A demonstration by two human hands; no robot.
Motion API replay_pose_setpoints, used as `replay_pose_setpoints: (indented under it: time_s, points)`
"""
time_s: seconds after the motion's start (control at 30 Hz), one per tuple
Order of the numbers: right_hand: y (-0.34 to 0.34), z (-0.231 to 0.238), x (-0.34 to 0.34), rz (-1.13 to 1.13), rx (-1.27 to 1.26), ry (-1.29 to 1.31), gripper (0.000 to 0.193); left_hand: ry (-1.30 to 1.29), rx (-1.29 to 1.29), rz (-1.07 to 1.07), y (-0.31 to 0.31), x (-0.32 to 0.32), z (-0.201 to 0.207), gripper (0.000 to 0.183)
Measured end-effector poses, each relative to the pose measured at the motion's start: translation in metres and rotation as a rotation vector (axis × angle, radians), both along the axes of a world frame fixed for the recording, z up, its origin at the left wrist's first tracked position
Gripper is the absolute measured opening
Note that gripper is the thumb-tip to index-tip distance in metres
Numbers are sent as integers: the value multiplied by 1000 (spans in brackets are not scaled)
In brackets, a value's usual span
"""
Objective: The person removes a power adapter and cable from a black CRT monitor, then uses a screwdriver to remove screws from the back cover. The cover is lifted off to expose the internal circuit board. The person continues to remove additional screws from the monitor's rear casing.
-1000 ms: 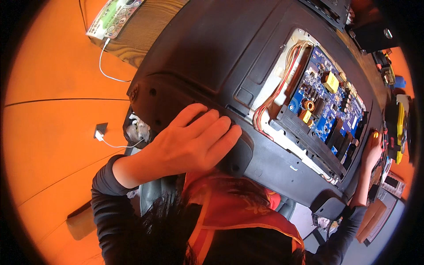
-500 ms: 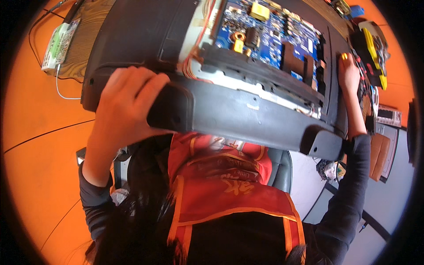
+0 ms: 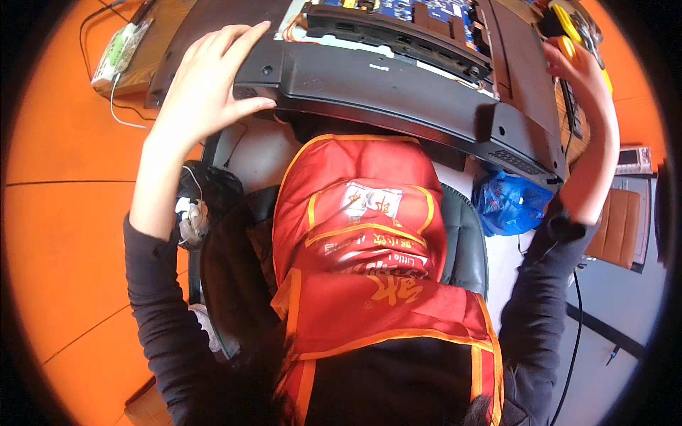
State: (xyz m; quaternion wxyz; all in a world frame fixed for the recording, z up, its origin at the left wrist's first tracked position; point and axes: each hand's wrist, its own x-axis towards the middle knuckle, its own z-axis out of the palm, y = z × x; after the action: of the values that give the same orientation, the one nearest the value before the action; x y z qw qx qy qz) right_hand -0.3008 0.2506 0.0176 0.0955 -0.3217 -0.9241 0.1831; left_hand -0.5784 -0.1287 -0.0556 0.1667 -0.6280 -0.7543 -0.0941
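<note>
A large black flat-panel screen (image 3: 398, 92) lies back side up across the table in front of me, its near edge over my lap. Through an opening in its back show a blue circuit board (image 3: 455, 8) and a black bracket (image 3: 398, 34). My left hand (image 3: 206, 82) grips the near left corner, fingers stretched over the back and thumb at the rim. At the right side, my right hand (image 3: 586, 74) is closed round a yellow-handled tool (image 3: 566, 47); the tool's working end is hidden, so I cannot tell its kind.
A white-and-green box (image 3: 117, 53) with a white cable stands on the wooden table at far left. Yellow and black tools (image 3: 568, 23) lie at far right. Below hangs a blue plastic bag (image 3: 511, 202), near a brown leather cushion (image 3: 611, 227). A dark chair (image 3: 465, 241) is beneath me.
The screen has shifted away from me and its near edge shows lower-lying ports less. Both hands have moved forward with it; the right still has the yellow-handled tool. More of the apron shows.
</note>
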Motion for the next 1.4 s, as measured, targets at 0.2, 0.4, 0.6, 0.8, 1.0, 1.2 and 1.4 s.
replay_pose_setpoints:
  time_s: [0.2,0.4,0.6,0.8,1.0,1.2,1.4]
  points:
    - [-124,-31,60,164,95,121,64,-54,35,-201,38,62,-8,83]
    - [-135,-51,48,16,264,-54,71,-59,17,-140,75,92,-33,80]
    - [-139,-57,52,-22,286,-46,67,-143,14,-118,73,93,-37,82]
    - [-117,-36,59,160,292,34,46,-159,-87,-97,77,97,-27,87]
    - [-114,-4,45,-28,-361,869,37,-791,153,-316,78,143,-15,70]
    - [-163,-47,2,164,-805,924,41,-1899,-21,-483,107,196,-18,32]
    - [-133,-50,12,331,-154,694,42,-2236,-200,-469,104,178,-12,13]
